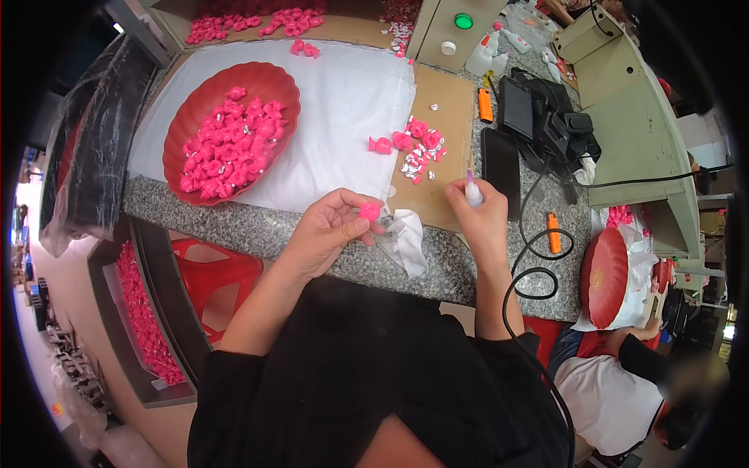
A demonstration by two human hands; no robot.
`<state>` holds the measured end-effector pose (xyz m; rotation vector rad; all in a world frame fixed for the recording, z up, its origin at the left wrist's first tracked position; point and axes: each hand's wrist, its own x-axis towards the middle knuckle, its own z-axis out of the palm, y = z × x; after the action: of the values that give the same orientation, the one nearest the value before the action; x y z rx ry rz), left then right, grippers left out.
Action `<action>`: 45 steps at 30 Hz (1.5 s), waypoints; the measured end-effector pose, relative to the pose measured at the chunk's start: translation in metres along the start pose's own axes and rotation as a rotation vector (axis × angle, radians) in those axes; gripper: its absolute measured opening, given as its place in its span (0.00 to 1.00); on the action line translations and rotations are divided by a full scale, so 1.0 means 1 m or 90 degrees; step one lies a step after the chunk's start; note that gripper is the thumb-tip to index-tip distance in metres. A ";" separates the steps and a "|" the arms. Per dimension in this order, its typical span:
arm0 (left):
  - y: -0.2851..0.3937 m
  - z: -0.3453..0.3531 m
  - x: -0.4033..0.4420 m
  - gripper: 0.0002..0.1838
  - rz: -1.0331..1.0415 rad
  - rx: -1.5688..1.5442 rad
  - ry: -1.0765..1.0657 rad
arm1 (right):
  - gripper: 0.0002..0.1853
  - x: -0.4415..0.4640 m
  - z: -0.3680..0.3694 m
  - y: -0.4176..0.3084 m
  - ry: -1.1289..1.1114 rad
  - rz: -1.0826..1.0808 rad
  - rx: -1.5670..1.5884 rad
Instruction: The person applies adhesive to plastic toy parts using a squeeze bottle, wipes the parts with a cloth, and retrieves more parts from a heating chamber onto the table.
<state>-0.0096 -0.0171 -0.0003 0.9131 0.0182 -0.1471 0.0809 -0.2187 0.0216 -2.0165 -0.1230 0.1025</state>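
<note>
The person's left hand (326, 232) is over the near edge of the speckled bench (273, 238), its grip pinching a pink piece (370, 211) between thumb and fingers. The right hand (487, 220), well apart from it, has its grip closed around a small bottle (473, 194), the thin tip pointing away from the body. A crumpled tissue (407, 246) lies just beside the left fingertips, at the bench's front edge. Beyond the hands, a heap (425, 140) of pink pieces and small white bits rests on cardboard (451, 93). To the left, a white sheet (343, 101) carries a red bowl (204, 95) holding a large pile of pink pieces. A phone (501, 168) lies near the right hand, with a black cable (538, 269) looping past the forearm. Farther right, another person in a white top (608, 402) is near a second red bowl (605, 277).
</note>
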 end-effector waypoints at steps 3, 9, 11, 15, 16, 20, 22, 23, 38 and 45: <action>0.003 0.003 0.005 0.11 -0.037 -0.035 0.037 | 0.08 0.013 0.006 0.014 0.028 -0.027 -0.074; -0.003 -0.006 0.008 0.19 -0.057 -0.026 0.036 | 0.10 0.019 0.009 0.001 -0.016 -0.024 -0.219; -0.003 -0.005 0.009 0.18 -0.045 -0.035 0.037 | 0.11 0.021 0.013 -0.002 -0.009 -0.116 -0.237; 0.000 -0.004 0.009 0.17 -0.044 -0.051 0.046 | 0.13 0.030 0.014 0.001 -0.028 -0.168 -0.260; 0.000 -0.006 0.008 0.16 -0.059 -0.053 0.042 | 0.15 0.030 0.013 -0.006 -0.038 -0.046 -0.279; -0.004 -0.006 0.011 0.15 -0.044 -0.061 0.033 | 0.17 0.032 0.016 -0.010 -0.041 0.070 -0.341; -0.003 -0.001 0.011 0.15 -0.047 -0.053 0.042 | 0.16 0.033 0.017 -0.002 -0.053 0.030 -0.339; -0.002 0.000 0.011 0.15 -0.051 -0.045 0.052 | 0.15 0.033 0.018 0.002 -0.065 -0.008 -0.336; -0.011 0.000 0.015 0.15 -0.041 -0.060 0.039 | 0.18 0.031 0.021 -0.005 -0.045 0.075 -0.356; -0.014 0.003 0.015 0.13 -0.045 -0.036 0.089 | 0.09 0.005 0.017 -0.014 -0.165 0.102 0.114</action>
<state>0.0031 -0.0299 -0.0104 0.8661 0.1835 -0.1482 0.0830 -0.1968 0.0264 -1.8251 -0.1125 0.4618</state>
